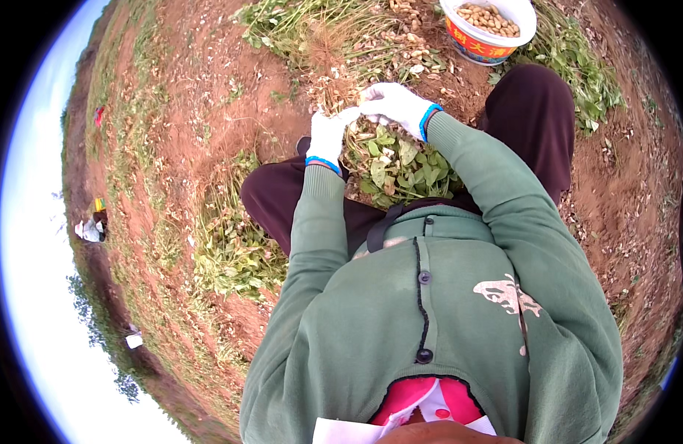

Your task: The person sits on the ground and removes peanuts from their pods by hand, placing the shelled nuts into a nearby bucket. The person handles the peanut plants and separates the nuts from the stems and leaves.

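Note:
My left hand, in a white glove with a blue cuff, is closed around the root end of a bunch of peanut plants. The leafy tops of the bunch rest in my lap between my bent legs. Thin brown roots with pods stick out past the gloves. My right hand, gloved alike, curls its fingers onto the same root end, close to the left thumb. The exact pod or stem under its fingertips is hidden. Ahead on the right stands a white plastic bucket with loose peanuts in it.
Pulled peanut plants lie ahead, beside loose peanuts on the reddish soil. More leafy plants lie right of the bucket and to my left. A person is far off at the field's left edge.

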### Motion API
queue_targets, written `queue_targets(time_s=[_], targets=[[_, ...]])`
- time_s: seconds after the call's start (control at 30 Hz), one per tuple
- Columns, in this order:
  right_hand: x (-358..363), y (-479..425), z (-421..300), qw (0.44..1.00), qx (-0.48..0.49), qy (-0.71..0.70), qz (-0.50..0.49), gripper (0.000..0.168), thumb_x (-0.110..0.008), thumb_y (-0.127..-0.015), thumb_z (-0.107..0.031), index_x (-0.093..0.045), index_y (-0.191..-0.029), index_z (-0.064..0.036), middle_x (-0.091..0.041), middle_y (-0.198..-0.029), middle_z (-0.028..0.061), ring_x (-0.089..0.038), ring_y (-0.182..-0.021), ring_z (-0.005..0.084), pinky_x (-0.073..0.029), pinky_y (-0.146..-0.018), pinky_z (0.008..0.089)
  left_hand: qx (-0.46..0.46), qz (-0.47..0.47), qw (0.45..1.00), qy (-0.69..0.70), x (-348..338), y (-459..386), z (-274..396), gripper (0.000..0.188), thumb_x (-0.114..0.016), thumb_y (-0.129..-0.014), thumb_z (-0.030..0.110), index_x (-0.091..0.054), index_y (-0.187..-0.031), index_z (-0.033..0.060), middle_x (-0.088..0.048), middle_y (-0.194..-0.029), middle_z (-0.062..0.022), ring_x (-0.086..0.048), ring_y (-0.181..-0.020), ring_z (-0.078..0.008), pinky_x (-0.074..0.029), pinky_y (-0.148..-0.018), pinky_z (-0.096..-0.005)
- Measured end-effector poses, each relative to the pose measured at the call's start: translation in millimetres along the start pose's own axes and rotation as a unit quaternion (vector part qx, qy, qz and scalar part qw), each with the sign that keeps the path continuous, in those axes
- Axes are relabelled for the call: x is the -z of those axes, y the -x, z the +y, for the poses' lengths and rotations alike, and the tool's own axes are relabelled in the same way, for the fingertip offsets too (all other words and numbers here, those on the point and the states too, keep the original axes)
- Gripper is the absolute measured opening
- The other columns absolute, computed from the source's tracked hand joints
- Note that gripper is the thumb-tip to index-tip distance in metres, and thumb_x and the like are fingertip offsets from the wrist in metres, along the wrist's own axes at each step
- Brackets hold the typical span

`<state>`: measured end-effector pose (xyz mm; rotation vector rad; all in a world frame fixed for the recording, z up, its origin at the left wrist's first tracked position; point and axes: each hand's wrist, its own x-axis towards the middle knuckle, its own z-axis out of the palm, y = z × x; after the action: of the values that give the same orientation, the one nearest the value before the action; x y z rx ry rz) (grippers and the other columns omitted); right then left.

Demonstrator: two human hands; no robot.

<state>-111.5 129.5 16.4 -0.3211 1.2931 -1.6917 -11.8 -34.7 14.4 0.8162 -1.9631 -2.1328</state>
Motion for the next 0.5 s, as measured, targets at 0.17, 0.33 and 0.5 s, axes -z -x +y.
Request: queue_targets(time_s=[0.17, 0.33, 0.5], targets=[[3, 3, -2, 0.994, -0.046, 0.092, -0.045, 0.015, -0.065, -0.089, -0.021, -0.060, -0.090, -0.006, -0.058, -0.070, -0.0006, -0.048, -0.056, 0.0052, -0.034, -0.048, 0.0199, -0.007, 0.002, 0.997, -0.072, 7, -7, -11, 0.031, -0.073, -0.075, 0.001, -0.065, -0.105, -0.0063, -0.070, -0.094, -0.0098, -0.066, -0.084, -0.0177, -0.052, -0.077, -0.0294], [-17, 20, -31, 0.983, -0.103, 0.151, -0.021, 0.018, -0.062, -0.089, -0.023, -0.063, -0.085, -0.006, -0.055, -0.064, -0.0020, -0.044, -0.049, 0.0057, -0.030, -0.042, 0.0225, -0.011, 0.066, 0.995, -0.069, 9, -9, -21, 0.032, -0.073, -0.077, 0.002, -0.064, -0.107, -0.0057, -0.070, -0.093, -0.0072, -0.065, -0.083, -0.0170, -0.051, -0.076, -0.0291], [1, 4, -8, 0.973, -0.199, 0.036, -0.112, 0.021, -0.064, -0.084, -0.024, -0.058, -0.073, -0.007, -0.048, -0.058, -0.0059, -0.037, -0.043, 0.0046, -0.030, -0.039, 0.0242, -0.066, 0.082, 0.982, -0.157, 1, -13, -40, 0.034, -0.074, -0.075, 0.003, -0.062, -0.106, -0.0065, -0.069, -0.095, -0.0090, -0.065, -0.082, -0.0170, -0.052, -0.074, -0.0307]])
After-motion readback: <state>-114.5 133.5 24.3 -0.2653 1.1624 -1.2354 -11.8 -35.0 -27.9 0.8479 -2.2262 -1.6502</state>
